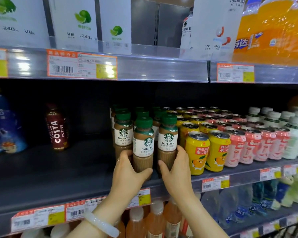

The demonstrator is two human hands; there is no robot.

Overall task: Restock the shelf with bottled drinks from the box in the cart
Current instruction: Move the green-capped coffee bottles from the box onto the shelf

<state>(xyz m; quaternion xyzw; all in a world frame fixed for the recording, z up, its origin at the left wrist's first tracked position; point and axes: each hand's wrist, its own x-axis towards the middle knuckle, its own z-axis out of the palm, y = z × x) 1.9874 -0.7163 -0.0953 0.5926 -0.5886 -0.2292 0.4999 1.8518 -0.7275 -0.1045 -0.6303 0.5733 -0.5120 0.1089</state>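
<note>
Hands on the coffee bottles at the front of the middle shelf. Left hand grips the front centre latte bottle low down: thumb across the front of its base, fingers curled round the left side. Right hand grips the next latte bottle just to the right, fingers wrapped round its right side, thumb pointing toward the other hand. Both bottles upright, bases on the shelf near the front edge, standing side by side w/ a narrow gap between. More green-capped latte bottles in rows right behind them. White bangle on the left wrist.

To the right, touching the bottle row: yellow cans, then pink cans, then white bottles. Left part of the shelf holds a lone dark red coffee bottle, well apart from the lattes, and a blue pack at the far edge. Price tags along the shelf rails. Upper shelf: white cartons w/ lime pics, orange soda pack. Lower shelf: peach-coloured bottles.
</note>
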